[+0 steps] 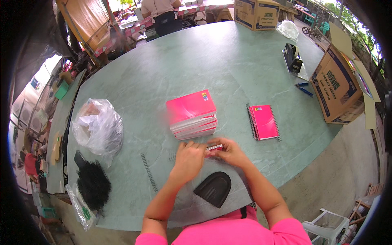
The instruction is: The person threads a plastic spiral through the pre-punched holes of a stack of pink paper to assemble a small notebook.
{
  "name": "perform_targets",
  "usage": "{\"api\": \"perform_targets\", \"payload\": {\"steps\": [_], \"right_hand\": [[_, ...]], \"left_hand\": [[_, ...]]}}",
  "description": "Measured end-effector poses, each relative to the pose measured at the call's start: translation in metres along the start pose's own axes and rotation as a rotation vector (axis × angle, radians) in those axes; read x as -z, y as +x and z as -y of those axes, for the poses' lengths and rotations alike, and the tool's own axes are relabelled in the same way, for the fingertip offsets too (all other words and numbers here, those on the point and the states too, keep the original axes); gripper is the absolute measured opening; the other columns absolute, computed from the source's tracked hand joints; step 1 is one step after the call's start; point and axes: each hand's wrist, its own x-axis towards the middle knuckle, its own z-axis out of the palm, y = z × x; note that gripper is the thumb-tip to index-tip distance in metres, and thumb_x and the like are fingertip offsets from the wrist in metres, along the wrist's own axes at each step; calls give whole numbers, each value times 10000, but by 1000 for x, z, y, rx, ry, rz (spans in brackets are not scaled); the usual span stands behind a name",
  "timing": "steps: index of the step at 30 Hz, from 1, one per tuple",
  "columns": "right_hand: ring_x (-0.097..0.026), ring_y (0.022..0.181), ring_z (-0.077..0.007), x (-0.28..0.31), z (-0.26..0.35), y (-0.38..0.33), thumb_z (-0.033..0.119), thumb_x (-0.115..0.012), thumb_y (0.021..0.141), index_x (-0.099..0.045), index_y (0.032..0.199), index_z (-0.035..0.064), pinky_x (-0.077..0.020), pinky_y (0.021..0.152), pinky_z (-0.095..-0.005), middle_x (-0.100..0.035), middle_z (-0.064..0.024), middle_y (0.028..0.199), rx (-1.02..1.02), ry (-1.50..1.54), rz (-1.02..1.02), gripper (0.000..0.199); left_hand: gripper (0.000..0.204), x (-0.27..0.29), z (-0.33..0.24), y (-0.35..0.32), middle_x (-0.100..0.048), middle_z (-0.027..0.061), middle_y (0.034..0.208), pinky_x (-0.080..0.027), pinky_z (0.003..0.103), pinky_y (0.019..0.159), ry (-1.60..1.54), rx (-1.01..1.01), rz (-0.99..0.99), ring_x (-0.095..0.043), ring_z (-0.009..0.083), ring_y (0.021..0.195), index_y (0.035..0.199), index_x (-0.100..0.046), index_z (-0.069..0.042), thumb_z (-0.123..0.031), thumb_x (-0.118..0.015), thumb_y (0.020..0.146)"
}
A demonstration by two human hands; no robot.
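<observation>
My right hand (226, 152) is closed around a small red memo pad (215, 148), with its pale, hole-punched edge facing up. Pressed against the pad's left end are the bent fingers of my left hand (190, 158). A short length of black spiral coil (172, 157) sticks out to the left of that hand; the rest is hidden behind the fingers. Just beyond both hands stands a stack of red-covered memo pads (191, 109). A black, rounded pad (214, 190) lies between my forearms, close to the table's near edge.
Red spiral-bound notebooks (264, 122) lie at right. To the left are a loose coil (149, 172), a heap of black coils (94, 185) and a clear plastic bag (98, 126). Blue pliers (304, 89), a tape dispenser (292, 58) and an open carton (337, 85) occupy the far right.
</observation>
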Motion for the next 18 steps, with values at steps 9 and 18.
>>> {"api": "perform_targets", "payload": {"steps": [9,18], "right_hand": [[-550,639,-123,2,-9,2,114,-624,806,-616,957,-2,-453,598,-292,-629,-118,726,22,-415,-62,191],[-559,673,-141,4,-15,0,44,-563,790,-596,940,-12,-451,644,-288,-629,-127,764,90,-378,-32,163]], "left_hand": [[203,-4,3,7,-563,123,829,-420,407,708,-221,-28,27,-548,294,834,899,-586,-33,-157,-641,747],[193,-12,-8,14,-578,130,843,-444,379,708,-326,-106,-85,-544,299,821,899,-586,-10,-109,-633,740]]}}
